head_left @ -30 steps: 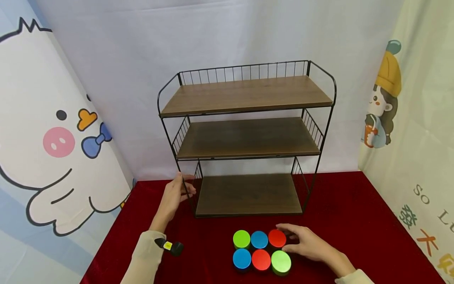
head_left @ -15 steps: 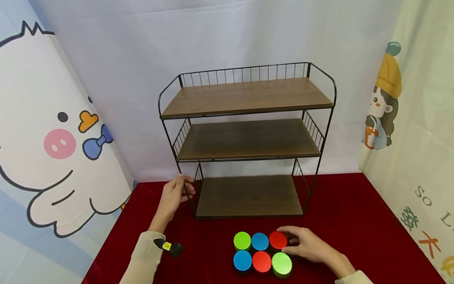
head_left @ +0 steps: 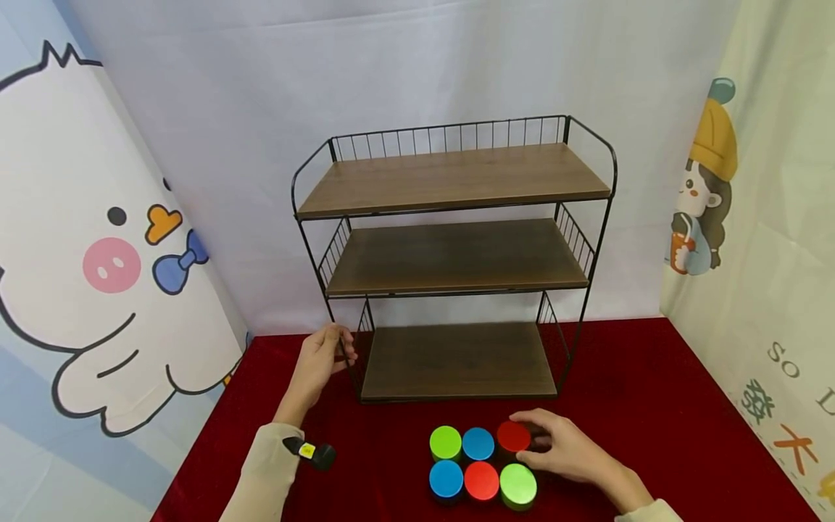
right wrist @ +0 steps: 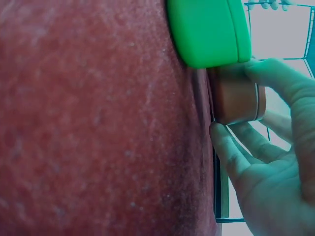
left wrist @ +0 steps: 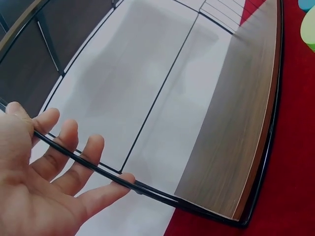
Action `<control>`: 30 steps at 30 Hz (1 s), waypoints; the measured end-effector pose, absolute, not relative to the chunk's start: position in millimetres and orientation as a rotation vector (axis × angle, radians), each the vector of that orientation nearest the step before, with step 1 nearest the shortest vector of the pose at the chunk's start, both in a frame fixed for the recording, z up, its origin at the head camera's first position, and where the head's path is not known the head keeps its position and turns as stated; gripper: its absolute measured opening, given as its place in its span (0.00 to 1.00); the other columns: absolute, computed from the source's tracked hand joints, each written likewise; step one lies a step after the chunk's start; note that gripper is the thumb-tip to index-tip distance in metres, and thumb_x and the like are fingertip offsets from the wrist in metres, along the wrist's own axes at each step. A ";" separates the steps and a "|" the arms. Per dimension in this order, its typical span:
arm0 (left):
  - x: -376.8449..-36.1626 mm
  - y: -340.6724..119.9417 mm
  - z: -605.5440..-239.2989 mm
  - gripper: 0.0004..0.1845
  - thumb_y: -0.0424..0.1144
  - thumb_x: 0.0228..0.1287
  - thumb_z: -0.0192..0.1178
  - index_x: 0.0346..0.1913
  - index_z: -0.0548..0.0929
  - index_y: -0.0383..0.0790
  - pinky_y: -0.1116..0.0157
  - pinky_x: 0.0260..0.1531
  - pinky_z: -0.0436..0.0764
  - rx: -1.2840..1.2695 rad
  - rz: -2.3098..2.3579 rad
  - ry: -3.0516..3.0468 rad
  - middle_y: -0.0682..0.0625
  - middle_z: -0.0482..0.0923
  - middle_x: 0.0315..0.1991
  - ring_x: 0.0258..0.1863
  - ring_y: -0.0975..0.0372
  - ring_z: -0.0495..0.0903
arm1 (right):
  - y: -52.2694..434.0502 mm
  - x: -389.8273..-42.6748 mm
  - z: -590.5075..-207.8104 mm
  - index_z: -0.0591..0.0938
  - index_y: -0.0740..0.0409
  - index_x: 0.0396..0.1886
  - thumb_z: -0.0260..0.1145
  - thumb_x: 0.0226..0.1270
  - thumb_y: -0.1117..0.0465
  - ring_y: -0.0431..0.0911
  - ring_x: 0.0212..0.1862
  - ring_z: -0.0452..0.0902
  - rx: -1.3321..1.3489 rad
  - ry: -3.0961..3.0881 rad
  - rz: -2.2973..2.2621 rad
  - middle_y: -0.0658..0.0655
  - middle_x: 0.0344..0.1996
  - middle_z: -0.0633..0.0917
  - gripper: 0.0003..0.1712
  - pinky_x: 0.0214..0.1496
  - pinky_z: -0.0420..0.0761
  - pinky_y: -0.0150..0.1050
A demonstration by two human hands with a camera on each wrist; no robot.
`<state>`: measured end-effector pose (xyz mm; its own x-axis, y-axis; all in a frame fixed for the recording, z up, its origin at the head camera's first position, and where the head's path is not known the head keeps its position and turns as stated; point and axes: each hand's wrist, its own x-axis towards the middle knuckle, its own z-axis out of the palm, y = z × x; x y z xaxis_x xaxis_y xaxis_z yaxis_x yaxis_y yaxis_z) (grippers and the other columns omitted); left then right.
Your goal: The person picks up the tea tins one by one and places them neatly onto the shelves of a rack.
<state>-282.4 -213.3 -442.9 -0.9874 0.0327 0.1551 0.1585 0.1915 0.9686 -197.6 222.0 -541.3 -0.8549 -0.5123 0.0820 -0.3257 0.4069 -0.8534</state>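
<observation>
Dk red-brown jar point(right wrist: 237, 98) is held btwn thumb point(right wrist: 275, 76) & fingers point(right wrist: 227, 146) of R hand point(right wrist: 270, 179); bright green jar point(right wrist: 209, 32) is seen just nearer. Red cloth point(right wrist: 93, 123) is spread below; blk-wire rack point(right wrist: 224, 194) is partly shown on far side.

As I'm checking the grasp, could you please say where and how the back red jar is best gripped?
Likely best pinched across its round wall from the right side: the red jar has a blue jar at its left and a green jar in front.
</observation>
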 end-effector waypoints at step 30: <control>-279.9 -210.0 -439.4 0.30 0.54 0.82 0.41 0.48 0.75 0.25 0.56 0.41 0.87 -0.159 -1.890 -2.379 0.39 0.77 0.37 0.35 0.58 0.82 | 228.2 -205.8 -488.2 0.77 0.61 0.65 0.76 0.67 0.58 0.38 0.47 0.85 -0.882 2.607 -1.558 0.60 0.51 0.86 0.30 0.46 0.87 0.33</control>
<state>-279.9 -210.0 -439.4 -0.9896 0.0201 0.1424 0.1433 0.2249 0.9638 -205.8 228.2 -488.2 -0.8442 -0.4495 0.2921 -0.4701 0.3589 -0.8064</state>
